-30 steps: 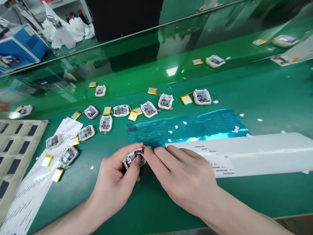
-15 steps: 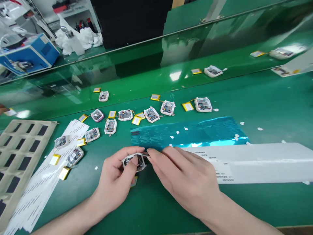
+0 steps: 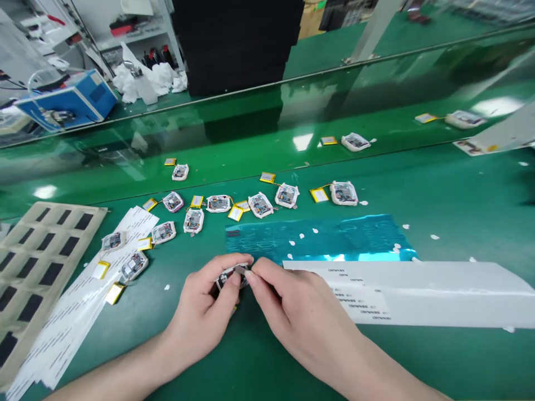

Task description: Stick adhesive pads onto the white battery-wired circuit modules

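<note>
My left hand (image 3: 203,312) grips a small white watch case (image 3: 222,279) with a circuit board inside, its thumb lying over the open face. Below the case a bit of yellow battery (image 3: 234,308) peeks out, mostly hidden by the hand. My right hand (image 3: 303,312) is closed in a pinch at the case's upper right edge, fingertips on a small grey flat piece (image 3: 239,269) too small to name. Just beyond the hands lies a shiny blue film strip (image 3: 334,238), and a white label sheet (image 3: 434,292) extends to the right.
Several similar watch cases (image 3: 261,205) with yellow-edged batteries (image 3: 319,195) lie across the green bench and along the sunken green strip (image 3: 234,161) behind. On the left are printed paper strips (image 3: 79,295) and a beige tray (image 3: 54,239) with dark pockets.
My right fingertips have moved in over the watch case's edge, where the small grey piece now shows flat on. The view has shifted slightly; the left hand keeps its hold.
</note>
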`<move>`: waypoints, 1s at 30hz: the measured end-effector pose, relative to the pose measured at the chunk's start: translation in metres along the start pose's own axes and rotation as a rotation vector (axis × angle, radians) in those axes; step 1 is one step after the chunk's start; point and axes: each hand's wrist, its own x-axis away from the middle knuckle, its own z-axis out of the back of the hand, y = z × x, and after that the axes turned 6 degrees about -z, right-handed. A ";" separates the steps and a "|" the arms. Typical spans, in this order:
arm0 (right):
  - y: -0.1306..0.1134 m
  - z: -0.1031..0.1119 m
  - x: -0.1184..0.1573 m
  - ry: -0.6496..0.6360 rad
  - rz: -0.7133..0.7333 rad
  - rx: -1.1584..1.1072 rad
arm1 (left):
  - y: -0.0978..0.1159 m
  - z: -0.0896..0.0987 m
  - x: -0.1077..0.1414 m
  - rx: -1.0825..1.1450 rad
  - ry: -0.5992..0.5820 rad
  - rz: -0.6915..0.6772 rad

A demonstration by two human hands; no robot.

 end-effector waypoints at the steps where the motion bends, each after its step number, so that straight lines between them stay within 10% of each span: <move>1: 0.000 0.000 0.000 -0.032 -0.030 -0.043 | -0.001 0.000 0.000 0.003 -0.007 -0.001; 30: 0.010 0.000 -0.009 -0.249 -0.179 -0.180 | -0.001 -0.001 0.001 -0.021 -0.086 0.042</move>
